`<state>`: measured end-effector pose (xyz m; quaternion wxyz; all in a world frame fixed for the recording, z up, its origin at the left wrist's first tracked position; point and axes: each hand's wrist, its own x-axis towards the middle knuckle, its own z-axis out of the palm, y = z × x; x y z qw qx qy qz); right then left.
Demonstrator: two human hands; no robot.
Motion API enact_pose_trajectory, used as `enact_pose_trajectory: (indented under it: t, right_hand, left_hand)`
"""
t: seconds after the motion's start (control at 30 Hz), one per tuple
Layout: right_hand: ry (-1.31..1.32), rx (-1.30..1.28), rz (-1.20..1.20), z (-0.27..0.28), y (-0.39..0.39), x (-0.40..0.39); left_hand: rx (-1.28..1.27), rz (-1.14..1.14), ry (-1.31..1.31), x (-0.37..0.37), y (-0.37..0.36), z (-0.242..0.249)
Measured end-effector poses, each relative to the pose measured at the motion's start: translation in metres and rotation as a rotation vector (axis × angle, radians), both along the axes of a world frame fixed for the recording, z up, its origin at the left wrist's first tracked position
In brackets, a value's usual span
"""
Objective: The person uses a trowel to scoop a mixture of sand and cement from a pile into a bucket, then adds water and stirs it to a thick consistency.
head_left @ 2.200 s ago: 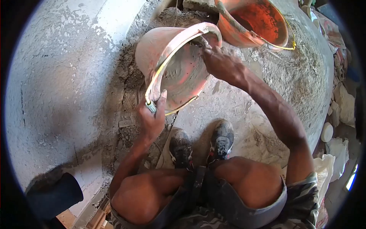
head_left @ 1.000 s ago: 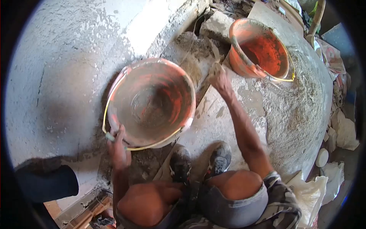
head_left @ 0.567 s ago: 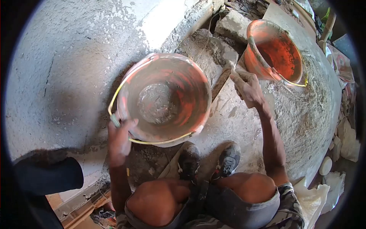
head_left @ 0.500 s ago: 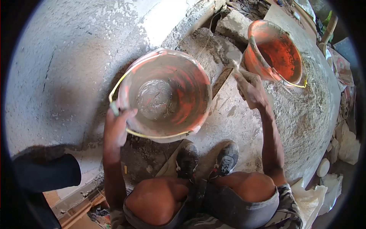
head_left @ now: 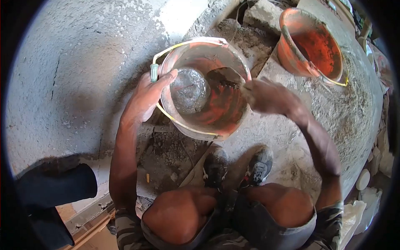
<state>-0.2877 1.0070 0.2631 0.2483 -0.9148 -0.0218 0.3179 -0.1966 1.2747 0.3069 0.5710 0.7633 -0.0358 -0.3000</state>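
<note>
Orange bucket (head_left: 229,109), smeared with grey muck, wet at the bottom, is held tilted by its rim in the left grip (head_left: 146,96); dark-bladed trowel (head_left: 225,76) is held inside, left of the right grip (head_left: 265,96).

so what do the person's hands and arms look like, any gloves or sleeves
The left hand and right hand are ungloved, with no watch or band visible at either wrist. The left sleeve and right sleeve are short, in a camouflage print of dark and paler greyish patches. The right hand is somewhat blurred.
</note>
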Motion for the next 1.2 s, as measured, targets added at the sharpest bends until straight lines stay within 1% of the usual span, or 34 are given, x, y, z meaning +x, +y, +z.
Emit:
enact_pose_trajectory:
  t: [0.03,0.07,0.13,0.17,0.2,0.23,0.27,0.33,0.37,0.4,0.47,0.5,0.57,0.63,0.67,0.73,0.77,0.83,0.87,0.9,0.93,0.97,1.0,1.07,1.13,1.17,1.2]
  right_hand:
    - [-0.047,0.005,0.011,-0.015,0.003,0.007]
    - [-0.096,0.007,0.020,-0.030,0.005,0.015]
    - [-0.023,0.025,-0.016,-0.031,0.015,0.035]
    - [-0.159,0.053,0.027,-0.035,0.022,0.043]
    - [-0.293,0.080,0.073,-0.033,0.032,0.048]
    - [-0.329,0.053,0.094,-0.028,0.044,0.049]
    - [-0.363,0.026,0.116,-0.013,0.057,0.047]
    - [-0.461,-0.096,0.282,0.010,0.075,0.035]
    - [-0.595,-0.210,0.334,0.003,0.089,0.024]
    - [-0.833,-0.187,0.410,-0.001,0.092,0.011]
    - [-0.612,-0.195,0.502,0.002,0.109,-0.009]
    - [-0.608,-0.194,0.497,0.002,0.105,-0.010]
    - [-0.428,-0.129,0.510,0.000,0.089,-0.010]
    - [-0.651,-0.310,0.284,0.010,0.072,-0.007]
    - [-0.649,-0.310,0.284,0.014,0.063,0.004]
    - [-0.568,-0.148,0.090,0.022,0.044,0.030]
    - [-0.566,-0.148,0.090,0.031,0.046,0.034]
    - [-0.386,-0.053,0.380,0.044,0.053,0.043]
    - [-0.777,-0.166,0.387,0.014,0.066,0.027]
    - [-1.165,-0.278,0.387,0.017,0.081,0.005]
    - [-0.641,-0.168,0.515,0.019,0.100,-0.005]
    - [-1.114,-0.290,0.362,-0.007,0.115,-0.036]
    - [-1.108,-0.289,0.359,-0.001,0.122,-0.045]
    - [-0.476,-0.357,0.426,0.009,0.130,-0.049]
    - [-0.914,-0.267,0.509,-0.009,0.095,-0.051]
    - [-0.737,-0.291,0.507,0.003,0.088,-0.035]
    - [-1.101,-0.494,0.456,-0.009,0.078,-0.024]
  left_hand:
    - [-0.076,-0.035,-0.061,-0.003,-0.005,-0.003]
    - [-0.074,-0.048,-0.051,-0.005,-0.007,-0.006]
    - [-0.008,-0.120,-0.155,-0.010,-0.008,-0.012]
    - [-0.005,-0.138,-0.148,-0.010,-0.009,-0.010]
    - [0.096,-0.158,-0.147,-0.011,-0.007,-0.006]
    - [0.197,-0.176,-0.148,-0.010,-0.005,-0.003]
    - [0.201,-0.189,-0.138,-0.007,0.000,-0.002]
    - [0.261,-0.142,-0.081,0.003,0.011,-0.002]
    - [0.197,-0.119,-0.078,0.005,0.016,-0.006]
    - [0.201,-0.129,-0.070,0.002,0.015,-0.006]
    - [0.212,-0.058,-0.064,-0.002,0.013,-0.001]
    - [0.204,-0.054,-0.060,-0.003,0.012,0.000]
    - [0.216,-0.054,-0.077,-0.002,0.014,-0.003]
    - [0.226,-0.037,-0.086,-0.009,0.016,-0.003]
    - [0.240,-0.051,-0.095,-0.012,0.013,0.001]
    - [0.254,-0.064,-0.105,-0.014,0.009,0.004]
    - [0.302,-0.045,-0.118,-0.013,0.006,0.003]
    - [0.348,-0.037,-0.127,-0.013,0.001,0.002]
    - [0.356,-0.057,-0.153,-0.013,-0.003,0.003]
    - [0.366,-0.074,-0.176,-0.013,-0.005,0.005]
    - [0.379,-0.090,-0.197,-0.014,-0.007,0.007]
    - [0.461,-0.083,-0.187,-0.016,-0.010,0.012]
    - [0.463,-0.088,-0.182,-0.016,-0.011,0.010]
    - [0.424,-0.049,-0.195,-0.014,-0.010,0.008]
    - [0.457,-0.048,-0.182,-0.017,-0.013,0.013]
    - [0.487,-0.055,-0.168,-0.020,-0.014,0.014]
    - [0.491,-0.053,-0.166,-0.020,-0.013,0.013]
